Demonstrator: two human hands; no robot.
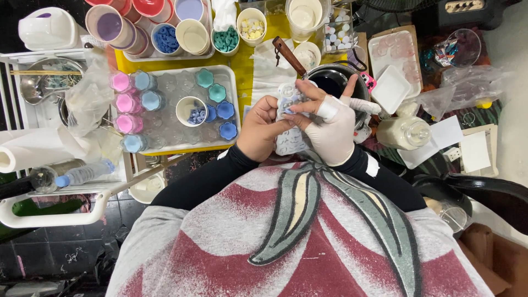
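Note:
My left hand (263, 132), bare, grips the left edge of a clear flexible mould (288, 142) with small round cavities, held upright over my lap. My right hand (330, 122), in a white glove with taped fingers, lies across the mould's front and presses on its upper part, where small blue and white pieces show. Just beyond my hands stands a dark pot (333, 81) of deep blue liquid with a brown wooden handle (288, 56). The mould's middle is hidden under my right hand.
A metal tray (234, 104) on my left holds pink, blue and teal flower-shaped pieces and a small cup of blue bits. Cups of coloured buttons crowd the yellow table (242, 60) behind. White trays, a clear jar (407, 132) and plastic bags lie right. A paper roll is far left.

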